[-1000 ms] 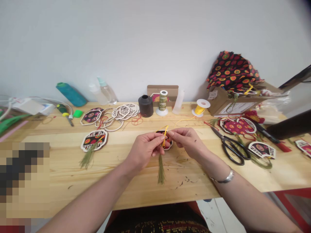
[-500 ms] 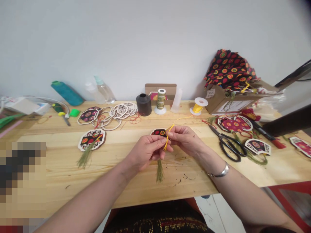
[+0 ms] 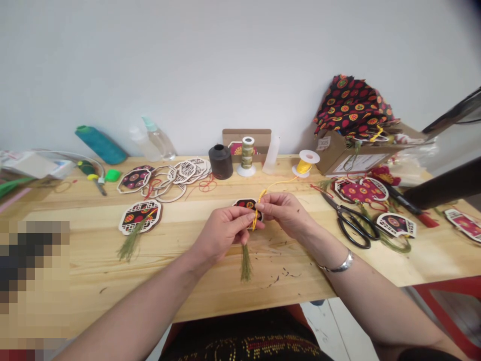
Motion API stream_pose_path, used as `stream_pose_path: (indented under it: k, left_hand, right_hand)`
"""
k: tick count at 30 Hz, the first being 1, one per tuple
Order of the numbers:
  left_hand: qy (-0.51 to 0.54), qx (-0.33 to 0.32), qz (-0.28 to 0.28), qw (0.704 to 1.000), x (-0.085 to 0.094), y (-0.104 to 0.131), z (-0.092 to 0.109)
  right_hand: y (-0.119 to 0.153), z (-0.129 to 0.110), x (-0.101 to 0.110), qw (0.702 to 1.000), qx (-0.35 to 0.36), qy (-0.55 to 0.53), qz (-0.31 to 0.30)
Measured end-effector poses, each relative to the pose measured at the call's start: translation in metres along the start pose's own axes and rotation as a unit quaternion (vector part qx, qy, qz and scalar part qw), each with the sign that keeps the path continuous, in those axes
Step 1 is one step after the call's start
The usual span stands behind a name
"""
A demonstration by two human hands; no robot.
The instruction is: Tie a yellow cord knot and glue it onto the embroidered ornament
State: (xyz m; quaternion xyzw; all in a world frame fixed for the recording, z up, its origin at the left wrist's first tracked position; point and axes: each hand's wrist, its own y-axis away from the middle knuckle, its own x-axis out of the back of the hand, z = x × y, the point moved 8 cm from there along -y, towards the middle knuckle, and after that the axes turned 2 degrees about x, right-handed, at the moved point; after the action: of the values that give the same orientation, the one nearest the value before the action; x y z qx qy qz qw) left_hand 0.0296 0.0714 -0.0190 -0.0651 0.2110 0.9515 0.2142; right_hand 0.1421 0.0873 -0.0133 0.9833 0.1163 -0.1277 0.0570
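Between my fingertips runs a yellow cord point(image 3: 254, 220), looped and bunched. My left hand point(image 3: 230, 226) pinches its lower part, and my right hand point(image 3: 280, 209) pinches it just above. From there the cord trails back to a small white spool of yellow cord point(image 3: 305, 166). Beneath my hands lies a patterned ornament point(image 3: 246, 203) with a pale frame, partly covered by my fingers. A green tassel point(image 3: 245, 265) hangs out below it on the wooden table. Dark scissors point(image 3: 355, 223) rest to the right of my right hand.
Finished-looking framed ornaments with tassels, such as one ornament point(image 3: 140, 216), lie left. Pale wooden frames point(image 3: 190, 173), a black thread cone point(image 3: 221, 161) and a green thread spool point(image 3: 247, 156) stand behind. A cardboard box point(image 3: 349, 158) with patterned fabric point(image 3: 349, 108) sits back right.
Both hands stay pinched on the yellow cord, with slight finger shifts. More of the patterned ornament shows beneath them. The whole view has shifted slightly.
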Motion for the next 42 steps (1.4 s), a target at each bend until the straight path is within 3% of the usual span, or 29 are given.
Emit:
stream_pose_path:
  k: [7,13,18,28,42]
  left_hand:
    - [0.006,-0.020,0.027,0.999,0.004,-0.001,0.002]
    - [0.020,-0.076,0.078,0.994,0.015,-0.003,0.006]
    - [0.021,-0.094,0.099,0.990,0.019,-0.002,0.006]
    - [0.030,-0.085,0.098,0.991,0.017,-0.003,0.006]
    - [0.025,-0.061,0.083,0.994,0.016,-0.006,0.002]
  right_hand:
    - [0.002,-0.002,-0.005,1.000,-0.003,0.012,-0.012]
    - [0.003,-0.001,0.000,0.997,-0.036,0.059,0.039]
    - [0.004,0.003,-0.005,0.996,-0.059,0.071,0.012]
    - [0.004,0.004,-0.004,0.996,-0.050,0.070,0.003]
    - [0.004,-0.006,-0.002,0.969,-0.001,0.243,0.031]
